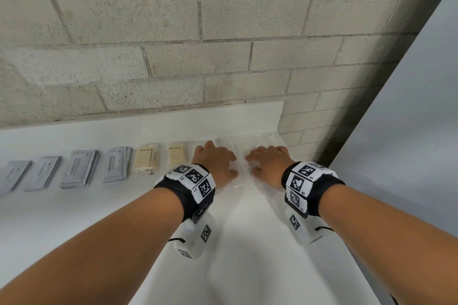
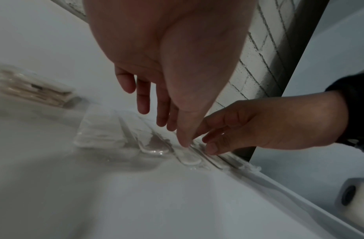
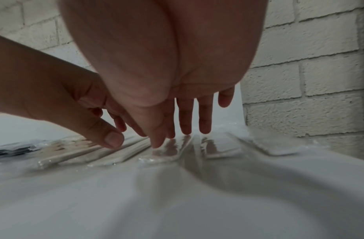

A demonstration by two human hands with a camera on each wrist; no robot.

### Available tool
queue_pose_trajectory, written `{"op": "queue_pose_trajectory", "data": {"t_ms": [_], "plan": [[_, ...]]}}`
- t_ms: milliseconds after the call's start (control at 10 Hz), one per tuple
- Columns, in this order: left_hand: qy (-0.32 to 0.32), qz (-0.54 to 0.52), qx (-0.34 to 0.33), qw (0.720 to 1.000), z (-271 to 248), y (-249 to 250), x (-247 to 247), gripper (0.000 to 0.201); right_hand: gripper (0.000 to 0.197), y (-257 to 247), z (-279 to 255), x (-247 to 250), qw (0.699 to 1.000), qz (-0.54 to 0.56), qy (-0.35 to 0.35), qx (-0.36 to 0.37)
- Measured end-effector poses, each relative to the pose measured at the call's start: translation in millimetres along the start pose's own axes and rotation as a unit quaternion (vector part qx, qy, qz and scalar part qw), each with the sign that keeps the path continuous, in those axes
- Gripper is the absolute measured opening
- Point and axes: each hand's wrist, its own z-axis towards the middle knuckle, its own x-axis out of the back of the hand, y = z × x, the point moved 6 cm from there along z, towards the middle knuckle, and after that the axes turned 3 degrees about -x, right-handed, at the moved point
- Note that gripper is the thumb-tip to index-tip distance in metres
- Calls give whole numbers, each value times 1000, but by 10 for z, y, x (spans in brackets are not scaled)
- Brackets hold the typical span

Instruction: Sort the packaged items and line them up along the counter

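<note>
Both hands flat over clear packs (image 1: 240, 176) at right end of counter (image 1: 247, 242). Left hand (image 1: 215, 164) loose, thumb tip touching a pack. Right hand (image 1: 266, 163) loose, fingers straight, fingertips on packs. Soaps (image 1: 176, 152) and grey packets (image 1: 78, 169) lined up leftward.

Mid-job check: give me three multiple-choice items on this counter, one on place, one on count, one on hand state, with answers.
1. Where do the clear packets lie?
A. right end of the row
B. left end
C. on the floor

2. How many Bath Soap stacks show?
A. five
B. two
C. none

3. How are the left hand and right hand?
A. fists
B. lifted high
C. fingers extended on the clear packets

Answers: A, they lie by the counter's right edge; B, two beige stacks; C, wrist views show straight fingers touching.
</note>
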Motion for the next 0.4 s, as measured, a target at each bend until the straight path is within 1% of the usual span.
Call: {"op": "queue_pose_trajectory", "data": {"t_ms": [200, 300, 400], "plan": [[1, 1, -4, 1000, -39, -41, 20, 47, 46, -58, -43, 57, 1000, 5, 5, 8], [25, -25, -5, 999, -115, -56, 85, 42, 47, -98, -42, 64, 1000, 12, 10, 10], [119, -102, 26, 987, -245, -294, 319, 31, 45, -272, -50, 138, 998, 43, 34, 41]]}}
